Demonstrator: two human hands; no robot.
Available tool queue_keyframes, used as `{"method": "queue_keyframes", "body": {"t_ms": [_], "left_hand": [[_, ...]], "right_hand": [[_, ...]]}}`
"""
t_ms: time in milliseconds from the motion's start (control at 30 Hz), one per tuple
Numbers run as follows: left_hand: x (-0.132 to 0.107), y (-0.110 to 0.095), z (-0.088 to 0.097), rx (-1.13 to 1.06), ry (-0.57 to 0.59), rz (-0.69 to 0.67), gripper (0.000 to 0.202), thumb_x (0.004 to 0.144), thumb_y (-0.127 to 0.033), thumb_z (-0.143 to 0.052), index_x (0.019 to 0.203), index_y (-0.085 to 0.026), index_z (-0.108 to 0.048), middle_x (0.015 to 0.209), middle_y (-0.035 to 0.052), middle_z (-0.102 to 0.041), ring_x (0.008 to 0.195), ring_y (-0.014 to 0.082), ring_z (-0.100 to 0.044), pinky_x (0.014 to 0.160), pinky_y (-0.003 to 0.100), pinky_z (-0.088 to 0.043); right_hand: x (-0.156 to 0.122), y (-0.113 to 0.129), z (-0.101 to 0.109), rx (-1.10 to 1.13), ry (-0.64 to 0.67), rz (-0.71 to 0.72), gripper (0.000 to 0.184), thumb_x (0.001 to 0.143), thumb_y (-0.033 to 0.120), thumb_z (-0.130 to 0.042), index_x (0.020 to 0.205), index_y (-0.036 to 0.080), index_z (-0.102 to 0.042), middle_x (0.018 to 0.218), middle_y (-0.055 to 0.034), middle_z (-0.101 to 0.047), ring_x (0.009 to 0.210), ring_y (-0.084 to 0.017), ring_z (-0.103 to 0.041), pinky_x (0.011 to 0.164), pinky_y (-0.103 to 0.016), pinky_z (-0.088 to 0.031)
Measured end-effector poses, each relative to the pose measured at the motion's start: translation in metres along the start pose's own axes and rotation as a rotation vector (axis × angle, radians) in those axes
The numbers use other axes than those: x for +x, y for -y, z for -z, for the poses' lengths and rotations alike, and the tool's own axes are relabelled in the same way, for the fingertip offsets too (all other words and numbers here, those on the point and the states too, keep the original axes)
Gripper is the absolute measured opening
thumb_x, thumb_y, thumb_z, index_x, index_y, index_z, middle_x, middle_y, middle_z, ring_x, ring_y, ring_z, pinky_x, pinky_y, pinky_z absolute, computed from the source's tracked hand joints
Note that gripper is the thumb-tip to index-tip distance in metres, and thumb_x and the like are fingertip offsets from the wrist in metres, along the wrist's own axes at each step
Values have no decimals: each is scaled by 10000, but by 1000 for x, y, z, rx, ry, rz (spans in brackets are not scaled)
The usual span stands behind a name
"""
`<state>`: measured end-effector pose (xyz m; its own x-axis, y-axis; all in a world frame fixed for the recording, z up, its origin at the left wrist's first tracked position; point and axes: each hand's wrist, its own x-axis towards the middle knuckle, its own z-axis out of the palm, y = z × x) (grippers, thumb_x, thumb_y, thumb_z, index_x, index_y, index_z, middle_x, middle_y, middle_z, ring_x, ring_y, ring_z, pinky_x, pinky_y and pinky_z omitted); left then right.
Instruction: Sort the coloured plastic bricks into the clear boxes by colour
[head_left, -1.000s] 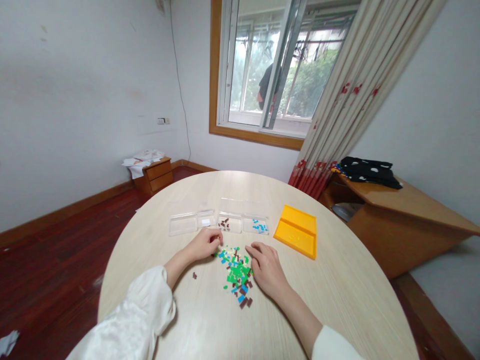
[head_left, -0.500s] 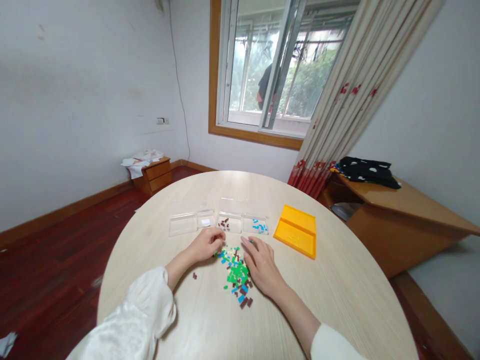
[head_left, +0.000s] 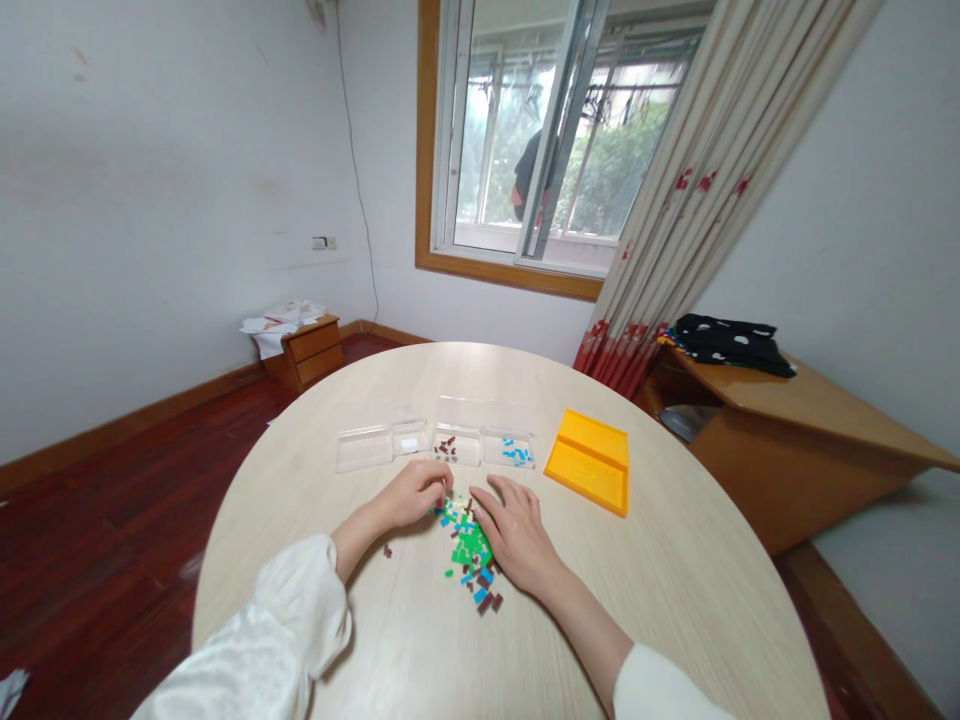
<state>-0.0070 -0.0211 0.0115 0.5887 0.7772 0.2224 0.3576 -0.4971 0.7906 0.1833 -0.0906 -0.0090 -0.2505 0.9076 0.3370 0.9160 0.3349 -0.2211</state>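
A pile of small green, blue and brown bricks [head_left: 469, 548] lies on the round pale wooden table [head_left: 675, 600]. My left hand [head_left: 411, 494] rests at the pile's far left edge with its fingers curled into a pinch; what they hold is too small to see. My right hand [head_left: 514, 532] lies over the right side of the pile, fingers stretched flat toward the far bricks. Just beyond stand clear plastic boxes: one holding brown pieces [head_left: 456, 447], one holding blue pieces [head_left: 513, 452], and another open clear box [head_left: 375, 446] to their left.
An orange box with its lid open [head_left: 589, 462] sits to the right of the clear boxes. A lone brown piece [head_left: 388, 550] lies left of the pile. Beyond the table are a window, a curtain, a wooden desk at right and a small cabinet at left.
My right hand has slid left and forward over the pile. My left hand has crept slightly right along the pile's edge. The view has shifted a little.
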Motion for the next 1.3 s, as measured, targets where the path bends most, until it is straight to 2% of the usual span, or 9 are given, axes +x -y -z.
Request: {"method": "queue_keyframes", "body": {"t_ms": [333, 633, 800, 1000, 1133, 1300], "left_hand": [[1, -2, 3, 117, -18, -44, 147, 626, -125, -382, 572, -164, -513, 601, 11, -558, 617, 144, -505, 636, 243, -388], [3, 12, 4, 312, -101, -36, 216, 687, -98, -358, 643, -167, -557, 664, 26, -573, 696, 167, -514, 699, 273, -385], [5, 16, 3, 378, -144, -5, 225, 724, -95, -366, 687, -169, -575, 686, 31, -582, 727, 179, -514, 712, 286, -381], [5, 15, 2, 385, -176, 29, 238, 759, -107, -362, 733, -166, -591, 712, 37, -577, 733, 181, -519, 708, 286, -390], [4, 12, 0, 357, -147, 8, 245, 736, -93, -375, 781, -157, -607, 758, 50, -593, 763, 187, -525, 741, 297, -405], [2, 12, -2, 328, -51, -43, 322, 680, -69, -401, 892, -155, -627, 872, 64, -609, 862, 201, -525, 830, 325, -412]], "right_hand": [[1, -4, -5, -3, -8, -47, 342, 924, 300, -395, 1218, 190, -532, 1238, -141, -516, 1186, -239, -429, 995, -474, -312], [1, 0, 3, 47, -39, 32, 273, 928, 271, -396, 1100, 245, -606, 1175, -93, -557, 1152, -209, -459, 997, -458, -301], [1, -1, -1, 22, -27, 18, 305, 933, 280, -377, 1169, 237, -567, 1195, -105, -553, 1166, -214, -454, 999, -465, -294], [1, 2, 0, 29, -4, -17, 344, 914, 363, -408, 1210, 242, -534, 1223, -117, -532, 1173, -235, -441, 975, -451, -321], [3, 3, -2, -2, -36, -100, 356, 913, 384, -402, 1186, 216, -556, 1271, -151, -494, 1200, -272, -415, 972, -485, -311], [5, -5, -8, -31, -125, -196, 329, 920, 338, -378, 1141, 203, -581, 1293, -155, -480, 1216, -277, -399, 971, -503, -301]]}}
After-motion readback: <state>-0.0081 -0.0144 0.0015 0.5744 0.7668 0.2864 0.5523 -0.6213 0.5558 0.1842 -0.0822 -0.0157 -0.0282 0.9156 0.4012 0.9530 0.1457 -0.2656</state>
